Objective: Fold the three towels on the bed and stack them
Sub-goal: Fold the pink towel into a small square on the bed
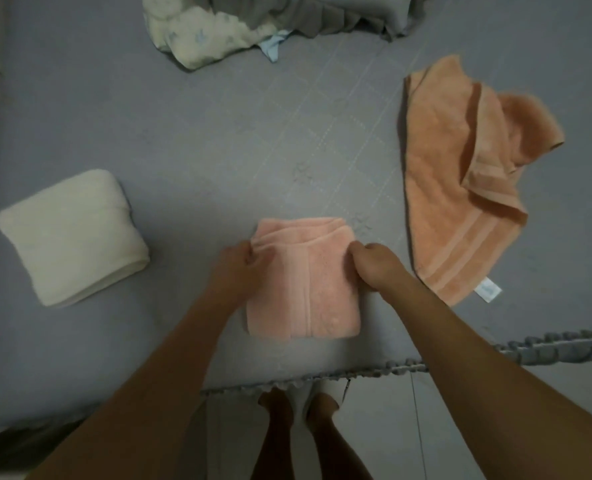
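Observation:
A pink towel [308, 285] lies folded into a small rectangle near the bed's front edge. My left hand [244, 265] pinches its left side near the top, thumb on the cloth. My right hand [374, 266] grips its right side with curled fingers. A white towel [71, 233] lies folded into a thick square at the left. An orange towel [460, 188] lies loose and rumpled at the right, with a white label at its near corner.
The grey-blue bed sheet [218, 133] spreads between the towels. A crumpled cream and grey blanket [218, 29] sits at the far edge. The bed's ruffled front edge [495, 351] runs along the bottom, with my bare feet [298, 410] on the floor below.

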`<state>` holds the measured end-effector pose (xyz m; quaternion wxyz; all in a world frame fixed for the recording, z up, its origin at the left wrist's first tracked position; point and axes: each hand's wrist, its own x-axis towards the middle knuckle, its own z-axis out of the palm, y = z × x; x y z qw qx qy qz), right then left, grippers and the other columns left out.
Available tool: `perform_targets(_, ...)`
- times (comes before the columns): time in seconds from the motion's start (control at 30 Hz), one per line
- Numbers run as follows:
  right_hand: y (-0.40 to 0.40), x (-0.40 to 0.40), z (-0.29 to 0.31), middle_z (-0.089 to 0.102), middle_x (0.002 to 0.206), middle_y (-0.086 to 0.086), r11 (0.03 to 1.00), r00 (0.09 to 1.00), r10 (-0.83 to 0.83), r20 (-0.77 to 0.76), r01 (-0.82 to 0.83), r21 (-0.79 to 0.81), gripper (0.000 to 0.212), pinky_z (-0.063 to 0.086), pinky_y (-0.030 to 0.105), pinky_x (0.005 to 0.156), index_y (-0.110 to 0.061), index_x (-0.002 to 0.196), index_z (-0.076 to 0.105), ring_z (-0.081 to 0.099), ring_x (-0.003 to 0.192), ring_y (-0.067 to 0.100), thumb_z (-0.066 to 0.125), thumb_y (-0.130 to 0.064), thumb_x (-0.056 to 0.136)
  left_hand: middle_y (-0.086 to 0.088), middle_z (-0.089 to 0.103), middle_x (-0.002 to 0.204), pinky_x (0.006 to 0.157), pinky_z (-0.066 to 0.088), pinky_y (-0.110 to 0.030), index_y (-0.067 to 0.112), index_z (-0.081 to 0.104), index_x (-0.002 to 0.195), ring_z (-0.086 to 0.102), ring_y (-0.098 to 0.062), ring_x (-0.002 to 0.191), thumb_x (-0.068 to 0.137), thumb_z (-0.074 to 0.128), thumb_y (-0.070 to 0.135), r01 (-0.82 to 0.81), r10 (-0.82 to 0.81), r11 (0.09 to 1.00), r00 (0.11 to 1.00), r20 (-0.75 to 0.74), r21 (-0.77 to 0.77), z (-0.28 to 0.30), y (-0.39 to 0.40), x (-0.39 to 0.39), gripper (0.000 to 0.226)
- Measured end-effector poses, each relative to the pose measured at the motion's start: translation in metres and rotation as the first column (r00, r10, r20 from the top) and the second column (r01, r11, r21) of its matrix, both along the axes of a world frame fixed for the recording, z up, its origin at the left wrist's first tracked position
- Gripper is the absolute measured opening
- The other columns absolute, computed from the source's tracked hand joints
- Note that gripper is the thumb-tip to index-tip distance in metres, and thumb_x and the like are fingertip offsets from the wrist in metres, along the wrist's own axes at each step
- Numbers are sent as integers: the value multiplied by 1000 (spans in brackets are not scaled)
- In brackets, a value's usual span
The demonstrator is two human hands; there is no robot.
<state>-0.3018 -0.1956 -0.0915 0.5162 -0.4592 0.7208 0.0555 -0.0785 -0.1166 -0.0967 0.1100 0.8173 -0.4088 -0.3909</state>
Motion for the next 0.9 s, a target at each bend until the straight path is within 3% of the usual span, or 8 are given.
perform_targets(0.07,-1,3,-11,67,109,11,986,999,36,-3,-36,-164,36,48,35,80,-11,104,61,63,97,28,44,-39,90,-7,60,75,53,30,-32,11,58,76,54,-22,68,87,62,43,-29,31,999,993,111,-17,-10,-4,0,34)
perform_targets(0.13,3,7,-11,63,112,6,946,992,21,128,22,-322,40,51,41,89,-16,114,58,62,100,22,54,-40,83,3,58,74,51,35,-27,20,56,83,54,-19,69,83,64,42,-117,117,990,993,1,-76,-11,1,-3,24)
perform_targets(0.23,13,6,-9,52,130,5,917,962,151,226,-52,-394,62,45,36,101,-25,138,44,55,110,13,64,-38,81,-1,61,116,85,50,-34,26,43,140,60,-21,99,84,67,30,-204,170,968,962,-214,-148,-6,12,-6,61)
perform_targets(0.37,14,-1,-10,23,149,3,752,868,497,11,-424,-504,68,47,38,95,-38,147,32,51,118,22,63,-38,87,-1,52,131,96,44,-30,24,58,128,58,-23,115,80,64,35,97,-106,988,992,-65,-117,-2,8,4,50)
perform_targets(0.5,-12,0,-5,48,131,2,646,763,637,-111,-607,-462,33,47,36,90,-25,119,61,52,114,24,63,-35,87,-10,37,155,109,33,-35,10,63,123,43,-29,134,84,72,26,471,-464,881,879,108,-52,1,-15,20,43)
perform_targets(0.6,-21,-2,7,60,107,2,617,714,698,-59,-641,-457,20,47,35,81,-20,103,64,58,96,21,59,-33,88,-14,62,124,93,42,-35,11,61,114,54,-32,118,91,61,29,665,-661,746,745,85,-27,11,-35,21,29)
perform_targets(0.73,-26,-14,17,61,75,-12,746,763,633,128,-558,-365,10,42,27,62,-38,75,57,59,74,12,58,-36,86,6,47,64,50,31,-30,30,36,83,49,-21,59,90,46,43,639,-633,763,769,89,-97,21,-41,24,18)
perform_targets(0.9,-25,-3,-9,57,101,2,720,818,554,-155,-564,-404,15,44,31,70,-25,98,58,58,89,23,52,-37,91,-4,57,85,69,41,-36,15,54,90,52,-25,81,91,59,29,458,-441,876,887,136,-148,-2,-39,10,15)
